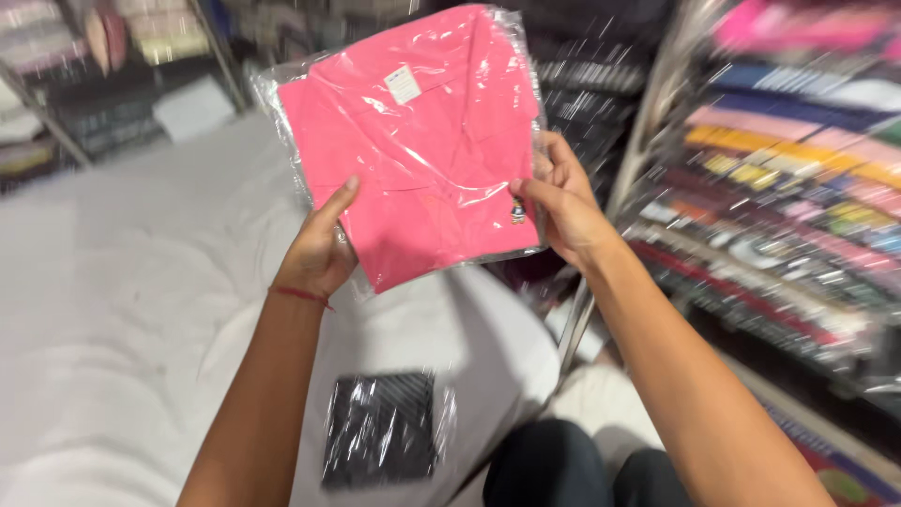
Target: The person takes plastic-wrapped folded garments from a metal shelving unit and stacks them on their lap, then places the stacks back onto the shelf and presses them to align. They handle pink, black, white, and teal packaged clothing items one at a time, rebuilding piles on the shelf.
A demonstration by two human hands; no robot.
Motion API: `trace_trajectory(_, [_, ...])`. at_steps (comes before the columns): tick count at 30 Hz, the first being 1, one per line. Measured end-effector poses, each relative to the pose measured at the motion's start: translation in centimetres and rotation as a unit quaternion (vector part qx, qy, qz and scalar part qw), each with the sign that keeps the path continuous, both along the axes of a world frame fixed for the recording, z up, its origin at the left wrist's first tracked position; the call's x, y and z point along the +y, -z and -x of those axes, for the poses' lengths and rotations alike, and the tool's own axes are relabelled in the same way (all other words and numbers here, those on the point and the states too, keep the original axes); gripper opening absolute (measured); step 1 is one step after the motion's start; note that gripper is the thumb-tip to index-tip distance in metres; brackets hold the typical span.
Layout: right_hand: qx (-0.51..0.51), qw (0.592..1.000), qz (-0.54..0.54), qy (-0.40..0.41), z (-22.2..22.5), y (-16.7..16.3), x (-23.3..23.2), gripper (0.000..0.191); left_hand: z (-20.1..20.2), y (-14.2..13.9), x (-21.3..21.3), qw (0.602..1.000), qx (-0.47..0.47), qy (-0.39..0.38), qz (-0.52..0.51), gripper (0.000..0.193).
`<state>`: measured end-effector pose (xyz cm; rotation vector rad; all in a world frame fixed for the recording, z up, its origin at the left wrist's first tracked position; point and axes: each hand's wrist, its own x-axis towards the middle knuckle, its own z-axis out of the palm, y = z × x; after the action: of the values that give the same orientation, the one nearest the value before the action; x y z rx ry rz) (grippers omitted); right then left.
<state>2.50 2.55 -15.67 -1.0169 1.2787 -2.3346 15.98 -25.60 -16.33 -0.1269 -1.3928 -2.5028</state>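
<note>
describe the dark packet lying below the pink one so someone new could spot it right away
Start from the white padded surface that fills the left of the view. Near its lower edge, beneath the pink folded shirt held up by the left hand and right hand, lies the dark packet. It is the only flat, black, finely patterned garment in clear wrap lying loose there.

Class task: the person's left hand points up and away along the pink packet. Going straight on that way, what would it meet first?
The left hand already holds the bagged pink shirt; beyond it probably blurred shelves of folded clothes, depth unclear.
</note>
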Motion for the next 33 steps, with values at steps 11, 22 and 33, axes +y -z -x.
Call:
trace_trajectory(11, [0.096, 0.990, -0.031, 0.100, -5.0, -14.8, 12.2, 0.076, -1.8, -18.0, 11.9, 0.977, 0.176, 0.017, 0.122, 0.057])
trace_trajectory(22, [0.032, 0.992, -0.025, 0.118, -9.4, -20.0, 21.1, 0.066, 1.0, -23.6, 18.9, 0.973, 0.125, 0.074, 0.182, 0.041])
trace_trajectory(33, [-0.125, 0.983, -0.069, 0.117, -8.5, -21.9, 27.2, 0.023, 5.0, -21.8, 22.6, 0.959, -0.043, 0.144, 0.240, 0.045])
